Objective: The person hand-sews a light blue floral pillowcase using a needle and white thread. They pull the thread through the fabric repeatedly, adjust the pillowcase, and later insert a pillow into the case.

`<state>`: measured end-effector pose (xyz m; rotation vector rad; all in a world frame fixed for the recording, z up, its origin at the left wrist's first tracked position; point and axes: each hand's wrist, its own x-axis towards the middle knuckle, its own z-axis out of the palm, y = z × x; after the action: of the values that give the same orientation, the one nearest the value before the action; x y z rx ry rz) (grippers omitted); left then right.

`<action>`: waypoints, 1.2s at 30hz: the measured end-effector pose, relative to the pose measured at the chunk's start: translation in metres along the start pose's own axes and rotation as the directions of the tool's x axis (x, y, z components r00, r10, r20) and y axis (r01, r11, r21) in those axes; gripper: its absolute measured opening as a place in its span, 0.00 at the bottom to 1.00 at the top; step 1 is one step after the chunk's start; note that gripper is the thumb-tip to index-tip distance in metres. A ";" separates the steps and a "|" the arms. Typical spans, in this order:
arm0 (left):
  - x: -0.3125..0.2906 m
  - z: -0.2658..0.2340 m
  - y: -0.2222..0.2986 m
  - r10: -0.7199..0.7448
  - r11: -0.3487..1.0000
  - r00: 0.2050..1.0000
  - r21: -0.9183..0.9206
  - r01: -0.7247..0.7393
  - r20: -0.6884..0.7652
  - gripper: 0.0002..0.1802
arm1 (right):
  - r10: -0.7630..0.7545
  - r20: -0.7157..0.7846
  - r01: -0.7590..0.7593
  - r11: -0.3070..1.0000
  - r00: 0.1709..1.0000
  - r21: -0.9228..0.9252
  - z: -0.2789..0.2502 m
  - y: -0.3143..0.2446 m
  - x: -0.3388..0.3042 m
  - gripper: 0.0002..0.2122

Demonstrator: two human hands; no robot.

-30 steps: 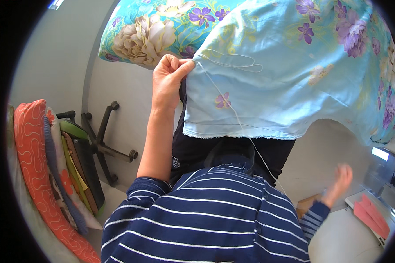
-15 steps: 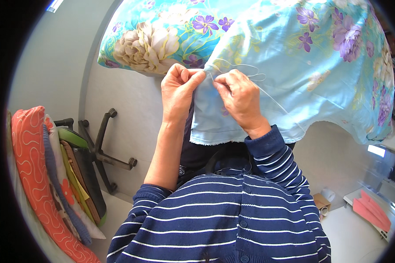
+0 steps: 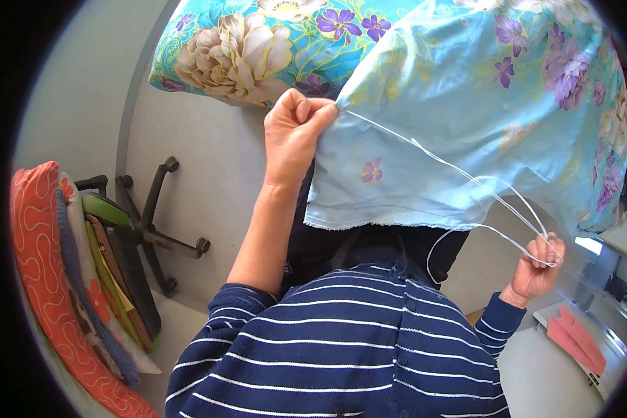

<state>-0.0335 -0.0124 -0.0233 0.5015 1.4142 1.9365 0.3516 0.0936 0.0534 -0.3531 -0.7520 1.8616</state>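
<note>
A floral turquoise cloth (image 3: 425,188) lies over my lap and the surface ahead, its pale underside folded toward me. At the fold's left edge, my left hand (image 3: 290,136) is closed, pinching the cloth between thumb and fingers. White thread (image 3: 460,169) runs from that pinched spot down to the right in several strands. Far out to the right, my right hand (image 3: 536,270) is raised and closed on the thread, with a loop hanging back toward my lap. Whether a needle sits in those fingers is too small to tell.
A stack of folded fabrics and cushions (image 3: 70,279) stands at the left. Beside it are the black legs of a wheeled chair (image 3: 157,216). At the lower right, a red-pink piece (image 3: 575,340) lies on a white surface.
My right hand has swung from beside the left hand far out to the lower right, drawing the thread out long. My left hand still pinches the cloth edge.
</note>
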 end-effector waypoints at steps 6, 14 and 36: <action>0.007 -0.010 0.006 -0.124 0.992 0.992 0.032 0.124 -0.015 0.11 | -0.067 -0.395 -0.396 -0.003 0.916 -0.918 -0.025 0.017 -0.009 0.08; 0.018 -0.002 0.003 -0.201 0.976 0.975 -0.070 0.208 0.097 0.11 | 0.161 -0.056 -0.109 0.340 0.985 -0.934 0.078 0.096 0.049 0.12; 0.011 -0.001 0.008 -0.175 0.975 0.983 -0.126 0.180 0.050 0.13 | 0.266 0.226 0.201 0.120 0.937 -0.972 0.119 0.204 0.082 0.05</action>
<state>-0.0439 -0.0061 -0.0174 0.3370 1.2540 1.8506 0.1041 0.0762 0.0207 -0.9030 -2.3156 1.0986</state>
